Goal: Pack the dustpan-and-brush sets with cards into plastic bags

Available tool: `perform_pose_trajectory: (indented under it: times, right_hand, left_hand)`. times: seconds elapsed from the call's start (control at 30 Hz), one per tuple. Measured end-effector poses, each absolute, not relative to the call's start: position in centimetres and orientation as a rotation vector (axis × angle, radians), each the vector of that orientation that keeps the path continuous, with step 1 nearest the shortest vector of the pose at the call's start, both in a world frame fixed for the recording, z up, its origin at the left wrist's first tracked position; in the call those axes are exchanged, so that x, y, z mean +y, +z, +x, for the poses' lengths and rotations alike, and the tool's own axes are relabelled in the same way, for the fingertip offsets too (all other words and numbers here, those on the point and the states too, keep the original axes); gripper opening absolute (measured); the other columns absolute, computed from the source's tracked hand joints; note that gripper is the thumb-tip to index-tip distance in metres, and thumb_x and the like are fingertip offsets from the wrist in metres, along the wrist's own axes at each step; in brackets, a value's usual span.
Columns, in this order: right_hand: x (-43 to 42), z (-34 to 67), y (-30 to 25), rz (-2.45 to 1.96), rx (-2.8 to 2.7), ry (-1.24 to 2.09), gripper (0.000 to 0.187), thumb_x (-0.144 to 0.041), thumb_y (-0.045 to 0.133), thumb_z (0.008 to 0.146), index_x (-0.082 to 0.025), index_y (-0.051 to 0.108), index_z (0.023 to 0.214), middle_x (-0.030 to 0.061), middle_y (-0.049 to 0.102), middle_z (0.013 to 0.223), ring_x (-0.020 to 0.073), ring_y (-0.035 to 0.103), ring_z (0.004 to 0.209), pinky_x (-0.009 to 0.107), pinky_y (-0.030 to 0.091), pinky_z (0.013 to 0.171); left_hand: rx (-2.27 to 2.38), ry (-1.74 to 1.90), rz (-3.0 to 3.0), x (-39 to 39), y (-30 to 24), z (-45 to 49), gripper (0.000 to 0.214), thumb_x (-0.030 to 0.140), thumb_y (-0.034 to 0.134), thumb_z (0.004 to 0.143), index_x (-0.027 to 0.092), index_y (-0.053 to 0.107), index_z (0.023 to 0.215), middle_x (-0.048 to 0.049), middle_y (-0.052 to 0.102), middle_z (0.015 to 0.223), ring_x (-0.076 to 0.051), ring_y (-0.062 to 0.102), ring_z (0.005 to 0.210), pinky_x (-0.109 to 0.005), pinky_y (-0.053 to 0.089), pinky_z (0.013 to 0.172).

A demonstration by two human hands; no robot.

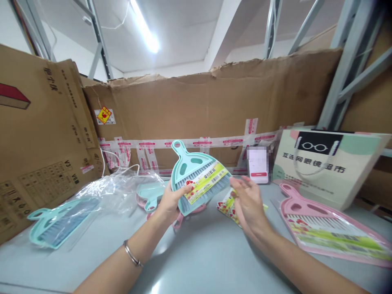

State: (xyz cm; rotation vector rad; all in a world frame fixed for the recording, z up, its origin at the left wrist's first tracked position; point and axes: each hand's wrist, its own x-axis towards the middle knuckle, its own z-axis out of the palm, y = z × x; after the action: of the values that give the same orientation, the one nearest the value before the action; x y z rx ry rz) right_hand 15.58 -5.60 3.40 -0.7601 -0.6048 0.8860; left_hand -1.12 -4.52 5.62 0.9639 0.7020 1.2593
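Note:
My left hand (171, 204) grips a mint-green dustpan (180, 169), its thumb pressed on the front. A matching brush with grey-blue bristles (191, 174) sits in the pan, and a yellow-green label (206, 182) with red mushrooms lies across the bristles. Beside the pan's right corner is my right hand (249, 204), its fingers loosely bent and apart, the fingertips slightly blurred; I see nothing held in them. Similar printed labels (229, 210) lie on the table behind that hand, partly covered by it. More mint and pink dustpans (151, 196) rest behind my left hand, partly hidden.
On the left, a mint dustpan set (58, 224) lies near clear plastic bags (113, 190). A bagged pink set (330, 228) lies on the right, before a paper carrier bag (324, 167). A phone (257, 163) leans against the cardboard wall (190, 110) behind the grey table (196, 261).

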Motion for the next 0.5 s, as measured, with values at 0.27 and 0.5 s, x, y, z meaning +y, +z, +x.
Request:
perform_pose_trajectory:
  times: [0.27, 0.5]
  right_hand:
    - [-7.3, 13.9, 3.5, -0.635, -0.584, 1.494, 0.044, -0.023, 0.075, 0.062, -0.025, 0.056, 0.102, -0.0007, 0.069, 0.093, 0.0167, 0.065, 0.080, 0.028, 0.053, 0.066]
    - [-6.7, 15.2, 4.0, -0.680, -0.491, 1.449, 0.038, -0.014, 0.071, 0.065, -0.022, 0.060, 0.101, 0.0011, 0.072, 0.084, 0.0193, 0.067, 0.077, 0.030, 0.057, 0.064]
  left_hand:
    - [0.756, 1.187, 1.131, -4.8, 5.3, -0.4, 0.054, 0.030, 0.075, 0.061, 0.015, 0.051, 0.108, -0.0100, 0.067, 0.094, -0.024, 0.065, 0.081, -0.035, 0.053, 0.070]
    - [1.757, 1.083, 2.270, 0.4, 6.6, -10.2, 0.035, 0.027, 0.055, 0.077, 0.017, 0.058, 0.110, -0.0131, 0.056, 0.119, -0.028, 0.046, 0.115, -0.043, 0.031, 0.099]
